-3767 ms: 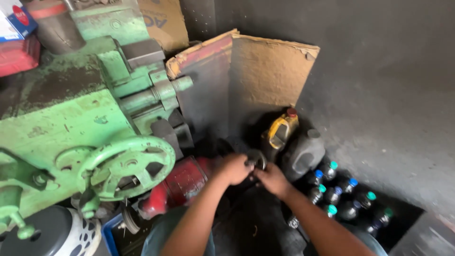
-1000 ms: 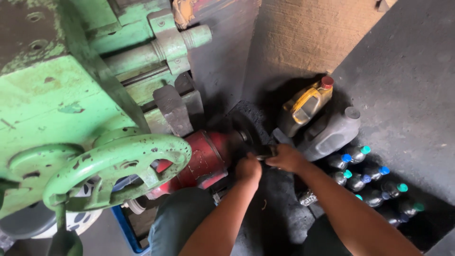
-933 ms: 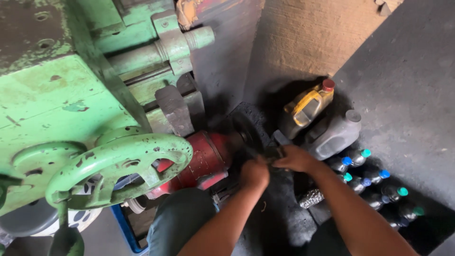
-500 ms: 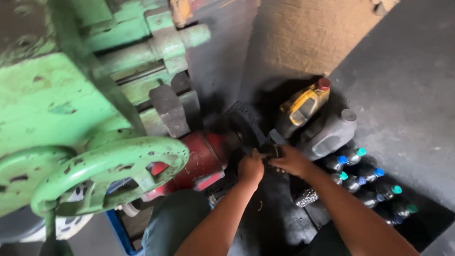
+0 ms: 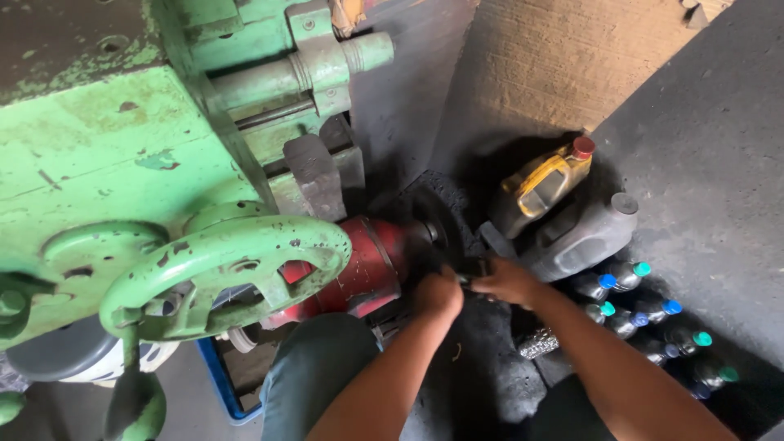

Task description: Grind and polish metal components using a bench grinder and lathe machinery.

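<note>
Here, both my hands work low at six o'clock: my left hand (image 5: 437, 292) and right hand (image 5: 506, 280) are clenched on a small dark part (image 5: 472, 268) at the nose of a red cylindrical housing (image 5: 363, 265), probably mid-fitting, needing steady grip next.

Two bare forearms and a knee in grey-green cloth

The left hand (image 5: 438, 292) and right hand (image 5: 508, 280) are bare — no gloves, rings or watch showing; both forearms are uncovered up to the lower edge of the view, with no sleeve or cuff in sight; one knee (image 5: 314, 367) is clad in plain, dull grey-green trouser fabric — smooth, without visible seams, pockets or markings; the fingers of both hands are mostly hidden from above, so nails and fingertips cannot be made out.
</note>
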